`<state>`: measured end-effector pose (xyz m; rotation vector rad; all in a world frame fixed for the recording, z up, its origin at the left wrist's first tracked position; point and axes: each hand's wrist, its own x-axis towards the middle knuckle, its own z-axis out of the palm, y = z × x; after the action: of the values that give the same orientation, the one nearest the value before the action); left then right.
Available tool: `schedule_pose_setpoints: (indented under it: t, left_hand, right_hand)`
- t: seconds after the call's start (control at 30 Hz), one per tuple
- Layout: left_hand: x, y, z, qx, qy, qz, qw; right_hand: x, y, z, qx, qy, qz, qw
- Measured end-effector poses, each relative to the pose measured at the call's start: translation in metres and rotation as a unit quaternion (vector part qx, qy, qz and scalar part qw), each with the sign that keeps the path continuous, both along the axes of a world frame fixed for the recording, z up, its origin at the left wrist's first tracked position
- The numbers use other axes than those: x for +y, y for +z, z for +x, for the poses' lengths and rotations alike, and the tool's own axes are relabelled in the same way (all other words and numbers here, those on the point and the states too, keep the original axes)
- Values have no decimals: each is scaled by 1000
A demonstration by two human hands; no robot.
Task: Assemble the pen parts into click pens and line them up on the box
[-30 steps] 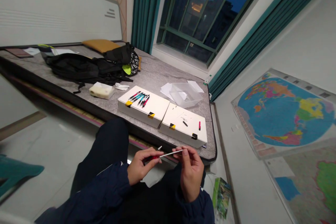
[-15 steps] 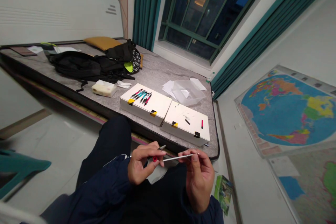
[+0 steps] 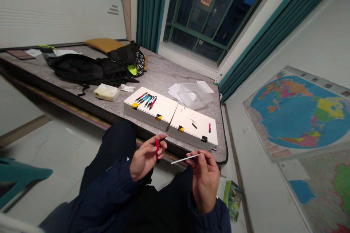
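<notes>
My left hand (image 3: 147, 154) is closed around a red pen barrel (image 3: 157, 145), and a dark pointed pen tip piece (image 3: 163, 138) sticks out past its fingers. My right hand (image 3: 205, 174) pinches a thin white pen refill (image 3: 183, 159), whose free end points left toward the other hand. Hand and refill are apart from the barrel. Beyond them, several pens (image 3: 147, 100) lie in a row on the left white box (image 3: 164, 111). The right white box (image 3: 187, 114) carries a red pen part (image 3: 209, 127), a black pen part (image 3: 194, 125) and tiny pieces.
Both boxes stand at the edge of a grey marbled bed surface (image 3: 161, 69). Behind them are a clear plastic bin (image 3: 194, 96) and papers. A tissue pack (image 3: 106, 93) and a black backpack (image 3: 82, 69) lie left. A teal stool (image 3: 22, 174) stands lower left.
The refill's left end has come away from my left hand, leaving a gap. My left hand has risen slightly and turned the red barrel more upright. My right hand still pinches the refill.
</notes>
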<state>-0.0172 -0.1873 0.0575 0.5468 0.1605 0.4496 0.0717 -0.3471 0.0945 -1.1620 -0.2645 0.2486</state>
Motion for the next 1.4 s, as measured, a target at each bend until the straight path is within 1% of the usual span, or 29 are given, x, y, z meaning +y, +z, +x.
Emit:
schedule_pose_setpoints:
  t: [0.03, 0.1, 0.17, 0.23, 0.3, 0.33, 0.4, 0.53, 0.6, 0.7, 0.8, 0.9, 1.0, 1.07, 1.23, 1.3, 1.4]
  left_hand:
    - [3, 1, 1, -4, -7, -21, 1000]
    - [7, 1, 2, -6, -12, -29, 1000]
    - [8, -2, 2, 10, -13, 1, 1000]
    - [4, -7, 4, 39, -14, 55, 998]
    - [-1, -13, 7, 64, -14, 92, 994]
    - [-5, -14, 8, 70, -13, 96, 993]
    - [-11, -15, 13, 69, -7, 74, 995]
    - [-14, -10, 27, 36, 19, -4, 999]
    - [-12, -9, 36, 18, 34, -53, 998]
    - [-8, -12, 47, 0, 51, -122, 991]
    - [-7, -18, 53, -6, 52, -176, 983]
    - [-8, -24, 54, -4, 46, -217, 975]
    - [-9, -26, 54, 2, 43, -243, 969]
    - [-10, -25, 53, 6, 42, -252, 967]
    - [-18, -25, 51, 21, 38, -245, 969]
    - [-20, -29, 51, 34, 34, -236, 971]
    - [-21, -39, 52, 70, 26, -223, 972]
  right_hand:
    - [0, -2, 1, 8, 3, 0, 1000]
    - [0, -5, 1, 27, 7, 0, 1000]
    - [1, -6, 2, 50, 15, -5, 999]
    - [3, -8, 4, 73, 29, -7, 997]
    - [6, -14, 7, 96, 46, 1, 994]
    - [8, -20, 9, 111, 53, 10, 992]
    - [14, -37, 11, 156, 71, 26, 985]
    - [29, -75, 2, 269, 132, 5, 954]
    - [34, -86, -7, 277, 144, -2, 950]
    - [37, -86, -17, 226, 144, 0, 963]
    - [36, -82, -16, 182, 160, -18, 970]
    - [34, -84, -12, 130, 157, -73, 976]
    - [35, -88, -11, 15, 112, -152, 982]
    - [36, -89, -13, -54, 79, -193, 976]
    - [34, -84, -16, -157, 57, -269, 949]
    - [31, -79, -14, -198, 44, -302, 931]
    - [26, -63, -4, -241, 72, -345, 904]
